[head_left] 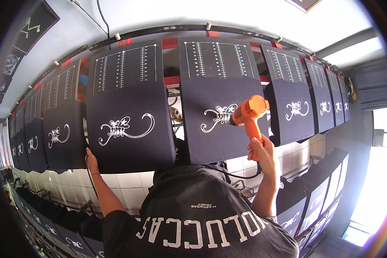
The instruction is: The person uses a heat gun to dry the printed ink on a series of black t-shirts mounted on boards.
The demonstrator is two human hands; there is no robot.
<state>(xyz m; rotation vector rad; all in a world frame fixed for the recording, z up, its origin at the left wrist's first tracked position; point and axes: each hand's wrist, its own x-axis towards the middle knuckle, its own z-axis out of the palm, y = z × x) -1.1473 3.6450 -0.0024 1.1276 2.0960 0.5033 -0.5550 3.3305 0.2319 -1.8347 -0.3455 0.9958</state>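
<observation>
Head: heat gun (251, 110) within right fingers (256, 145)

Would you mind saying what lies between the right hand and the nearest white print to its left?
The head view shows an orange heat gun between them, gripped in the right hand, pointing toward that white print.

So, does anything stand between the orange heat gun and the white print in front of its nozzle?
Nothing visible stands between the orange heat gun in the right hand and the white print; the gun itself hides part of the print.
</observation>
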